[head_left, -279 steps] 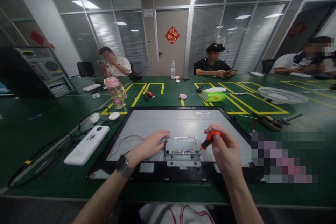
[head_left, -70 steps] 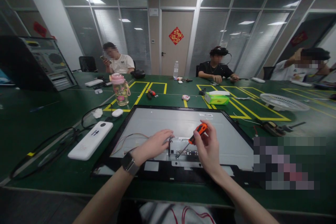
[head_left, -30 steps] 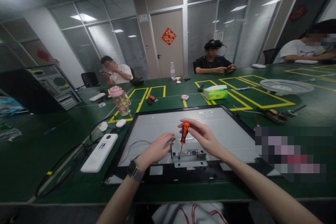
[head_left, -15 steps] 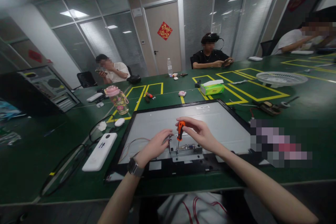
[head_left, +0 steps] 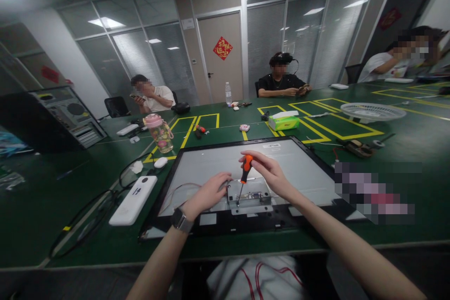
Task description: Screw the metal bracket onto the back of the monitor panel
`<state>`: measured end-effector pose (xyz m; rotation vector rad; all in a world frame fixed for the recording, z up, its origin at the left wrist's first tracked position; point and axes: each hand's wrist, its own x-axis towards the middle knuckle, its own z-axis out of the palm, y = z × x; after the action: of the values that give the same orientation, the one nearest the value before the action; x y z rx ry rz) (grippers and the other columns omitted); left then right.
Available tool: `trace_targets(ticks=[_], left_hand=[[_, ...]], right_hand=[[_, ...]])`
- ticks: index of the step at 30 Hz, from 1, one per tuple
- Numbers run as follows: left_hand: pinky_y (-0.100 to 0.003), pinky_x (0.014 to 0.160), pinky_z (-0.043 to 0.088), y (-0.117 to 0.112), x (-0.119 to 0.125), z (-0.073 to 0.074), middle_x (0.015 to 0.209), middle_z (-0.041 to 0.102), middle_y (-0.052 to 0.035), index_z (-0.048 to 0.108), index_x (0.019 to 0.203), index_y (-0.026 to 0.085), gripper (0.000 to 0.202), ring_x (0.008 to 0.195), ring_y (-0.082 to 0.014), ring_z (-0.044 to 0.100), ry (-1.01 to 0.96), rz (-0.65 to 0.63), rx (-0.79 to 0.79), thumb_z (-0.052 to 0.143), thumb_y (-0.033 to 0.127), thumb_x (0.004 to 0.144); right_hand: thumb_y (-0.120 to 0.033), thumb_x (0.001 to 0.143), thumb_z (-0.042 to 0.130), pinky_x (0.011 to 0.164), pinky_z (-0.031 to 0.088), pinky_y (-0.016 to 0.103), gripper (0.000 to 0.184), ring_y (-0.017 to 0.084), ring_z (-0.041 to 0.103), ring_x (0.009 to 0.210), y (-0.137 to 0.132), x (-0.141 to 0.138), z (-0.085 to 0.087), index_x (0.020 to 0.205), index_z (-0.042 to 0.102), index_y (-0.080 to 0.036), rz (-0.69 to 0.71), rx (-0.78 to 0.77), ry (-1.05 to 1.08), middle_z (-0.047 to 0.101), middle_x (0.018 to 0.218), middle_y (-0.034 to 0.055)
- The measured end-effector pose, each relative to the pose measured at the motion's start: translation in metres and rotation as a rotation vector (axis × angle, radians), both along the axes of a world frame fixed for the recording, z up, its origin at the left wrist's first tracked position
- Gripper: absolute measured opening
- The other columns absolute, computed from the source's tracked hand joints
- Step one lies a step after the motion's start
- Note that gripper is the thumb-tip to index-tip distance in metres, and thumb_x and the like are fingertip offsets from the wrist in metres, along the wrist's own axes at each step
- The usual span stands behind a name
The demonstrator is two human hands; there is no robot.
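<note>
Near the front edge of the green table (head_left: 42, 206), a flat monitor panel (head_left: 211, 161) is laid face down, and a small metal cover plate (head_left: 255, 195) is seated on its back, close to the near rim, its long axis running left to right across the person. The right hand (head_left: 270, 176) is closed on the orange handle of a screwdriver (head_left: 246, 166), thumb and fingertips pinched high on the grip. The tool is held almost upright, tilted slightly so that the handle sits up and to the right while the tip is set down at the plate's near left corner. The left hand (head_left: 211, 191) is laid on the panel with fingers loosely curled, fingertips touching the plate's left edge; nothing is seen grasped in it. The tip thus falls between the two hands, nearer the left fingertips. A white oblong device (head_left: 133, 199) and a black cable (head_left: 87, 211) are seen left of the panel, a pink-lidded bottle (head_left: 159, 132) and a green tissue box (head_left: 283, 123) beyond it.
</note>
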<state>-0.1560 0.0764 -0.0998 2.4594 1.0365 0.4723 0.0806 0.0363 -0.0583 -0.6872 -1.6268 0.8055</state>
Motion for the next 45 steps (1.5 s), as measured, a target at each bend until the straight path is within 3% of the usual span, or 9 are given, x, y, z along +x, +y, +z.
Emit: trace_targets(ticks=[6,12,17,22,28,33,39,45], left_hand=[[-0.038,0.119,0.033,0.0003,0.0004,-0.0005,0.143,0.057,-0.0087,0.060,0.123,0.020,0.040,0.135,-0.0207,0.050,0.006,-0.002,0.003,0.046,0.008,0.087],[-0.038,0.118,0.034,0.0009,0.0007,0.0002,0.142,0.056,-0.0104,0.061,0.121,0.018,0.039,0.134,-0.0216,0.050,0.007,-0.015,-0.006,0.046,0.008,0.086],[-0.040,0.117,0.036,-0.0004,0.0017,0.0024,0.140,0.058,-0.0088,0.061,0.121,0.020,0.039,0.133,-0.0219,0.051,-0.011,-0.019,0.002,0.046,0.009,0.087],[-0.039,0.117,0.036,-0.0014,0.0015,0.0030,0.141,0.057,-0.0086,0.060,0.123,0.020,0.041,0.132,-0.0216,0.052,-0.008,-0.022,0.012,0.045,0.008,0.087],[-0.041,0.117,0.035,0.0029,-0.0008,-0.0038,0.142,0.057,-0.0091,0.059,0.125,0.020,0.042,0.132,-0.0220,0.051,-0.021,-0.032,0.020,0.046,0.008,0.087],[-0.040,0.117,0.036,0.0033,-0.0007,-0.0041,0.141,0.057,-0.0102,0.059,0.125,0.019,0.042,0.132,-0.0219,0.052,-0.024,-0.038,0.025,0.045,0.008,0.087],[-0.040,0.117,0.035,-0.0011,0.0008,0.0023,0.142,0.057,-0.0093,0.060,0.124,0.020,0.040,0.133,-0.0227,0.051,-0.006,-0.016,0.009,0.047,0.009,0.087],[-0.039,0.118,0.035,-0.0009,-0.0001,0.0010,0.143,0.056,-0.0089,0.058,0.127,0.021,0.042,0.134,-0.0218,0.051,0.002,-0.024,0.024,0.046,0.010,0.088]], right_hand=[[-0.040,0.089,0.068,0.080,0.055,0.035,0.025,0.020,0.067,0.084,-0.0025,-0.0013,0.0013,0.107,0.075,-0.025,-0.130,0.082,-0.024,0.072,0.095,0.0062],[-0.041,0.097,0.055,0.090,0.055,0.039,0.032,0.022,0.071,0.096,-0.0067,-0.0025,0.0024,0.121,0.070,-0.024,0.000,-0.001,0.011,0.075,0.101,0.0079],[-0.039,0.087,0.071,0.083,0.057,0.036,0.024,0.020,0.069,0.087,-0.0078,-0.0034,0.0030,0.104,0.076,-0.024,-0.070,0.017,0.045,0.073,0.098,0.0065],[-0.041,0.097,0.055,0.094,0.053,0.042,0.031,0.023,0.069,0.097,-0.0096,-0.0026,0.0049,0.117,0.073,-0.026,-0.059,0.044,0.019,0.075,0.100,0.0069],[-0.041,0.089,0.068,0.086,0.055,0.040,0.022,0.022,0.068,0.091,-0.0079,-0.0033,0.0029,0.102,0.077,-0.025,-0.087,0.055,0.055,0.071,0.096,0.0063],[-0.041,0.095,0.059,0.094,0.054,0.041,0.030,0.023,0.070,0.100,-0.0077,-0.0014,0.0020,0.116,0.072,-0.026,0.017,-0.043,0.074,0.075,0.103,0.0076],[-0.038,0.088,0.069,0.087,0.057,0.037,0.021,0.021,0.069,0.093,-0.0073,-0.0018,0.0029,0.105,0.076,-0.027,-0.049,0.035,0.045,0.071,0.100,0.0056],[-0.039,0.092,0.064,0.091,0.057,0.042,0.029,0.023,0.070,0.096,-0.0062,-0.0023,0.0006,0.116,0.072,-0.026,-0.014,-0.040,0.045,0.074,0.102,0.0071]])
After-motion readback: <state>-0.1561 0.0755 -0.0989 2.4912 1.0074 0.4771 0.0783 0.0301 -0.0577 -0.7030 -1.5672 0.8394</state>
